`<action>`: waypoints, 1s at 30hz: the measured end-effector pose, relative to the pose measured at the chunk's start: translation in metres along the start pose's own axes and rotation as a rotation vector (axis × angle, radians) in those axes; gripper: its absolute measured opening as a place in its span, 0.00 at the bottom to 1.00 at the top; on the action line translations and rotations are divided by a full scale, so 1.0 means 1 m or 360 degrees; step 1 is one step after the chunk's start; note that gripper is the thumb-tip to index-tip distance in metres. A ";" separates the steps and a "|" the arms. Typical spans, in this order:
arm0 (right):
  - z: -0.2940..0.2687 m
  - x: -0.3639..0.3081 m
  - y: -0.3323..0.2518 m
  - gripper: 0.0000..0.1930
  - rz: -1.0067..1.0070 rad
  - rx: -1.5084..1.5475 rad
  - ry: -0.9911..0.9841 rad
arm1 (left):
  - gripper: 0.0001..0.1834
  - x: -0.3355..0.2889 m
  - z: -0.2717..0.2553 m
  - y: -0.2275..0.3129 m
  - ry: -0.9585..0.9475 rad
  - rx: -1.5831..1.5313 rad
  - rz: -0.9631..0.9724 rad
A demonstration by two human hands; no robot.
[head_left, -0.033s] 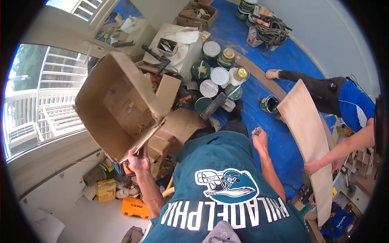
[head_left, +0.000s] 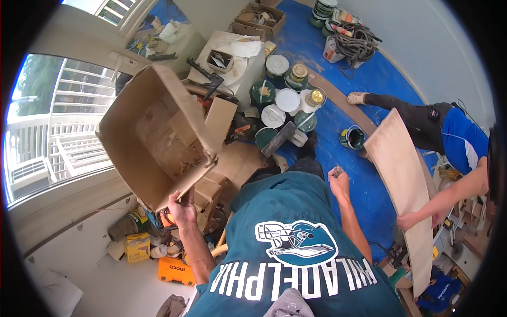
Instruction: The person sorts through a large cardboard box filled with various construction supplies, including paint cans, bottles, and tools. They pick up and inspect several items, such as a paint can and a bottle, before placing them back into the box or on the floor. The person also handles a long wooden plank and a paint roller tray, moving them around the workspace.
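Observation:
My left hand is closed on the lower edge of a large open cardboard box, which is tilted with its opening toward me. Brown scraps and a loose flap of cardboard lie inside the box. My right hand is out in front of my body at the right, its fingers curled around a small greyish bit that I cannot make out. Between the hands, beyond my knees, a broad-bladed trowel rests on several lidded paint buckets.
At the right a person in a blue shirt holds a long curved board. An open paint bucket stands on the blue sheet. An orange tool case lies at lower left. Coiled hose sits at the back.
The cardboard box has tipped slightly in my left hand, showing a little more of its inside. My right hand has hardly moved.

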State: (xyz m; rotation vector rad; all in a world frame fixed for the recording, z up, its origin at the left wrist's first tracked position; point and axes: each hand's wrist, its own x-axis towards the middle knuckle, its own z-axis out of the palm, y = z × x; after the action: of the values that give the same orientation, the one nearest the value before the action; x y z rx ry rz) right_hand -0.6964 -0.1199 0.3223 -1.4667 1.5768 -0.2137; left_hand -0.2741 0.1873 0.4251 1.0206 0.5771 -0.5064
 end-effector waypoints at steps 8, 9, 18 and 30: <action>0.015 -0.013 -0.058 0.15 0.0194 0.0734 -0.0119 | 0.17 -0.032 0.045 -0.025 -0.0176 0.0630 -0.0098; 0.016 -0.012 -0.064 0.17 0.0214 0.0901 -0.0135 | 0.17 -0.038 0.061 -0.035 -0.0199 0.0737 -0.0142; 0.004 -0.008 -0.125 0.30 -0.0032 0.1065 -0.0058 | 0.35 -0.068 0.152 -0.169 -0.0846 0.1145 -0.0337; -0.019 0.013 -0.025 0.23 0.0417 0.1518 0.0339 | 0.43 -0.039 0.148 -0.164 -0.1330 0.1531 -0.0555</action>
State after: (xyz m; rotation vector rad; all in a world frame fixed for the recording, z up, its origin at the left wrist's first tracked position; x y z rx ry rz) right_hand -0.6908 -0.1463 0.3426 -0.5026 1.4794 -0.8525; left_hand -0.3763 -0.0113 0.4052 1.4576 -0.3099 -1.5121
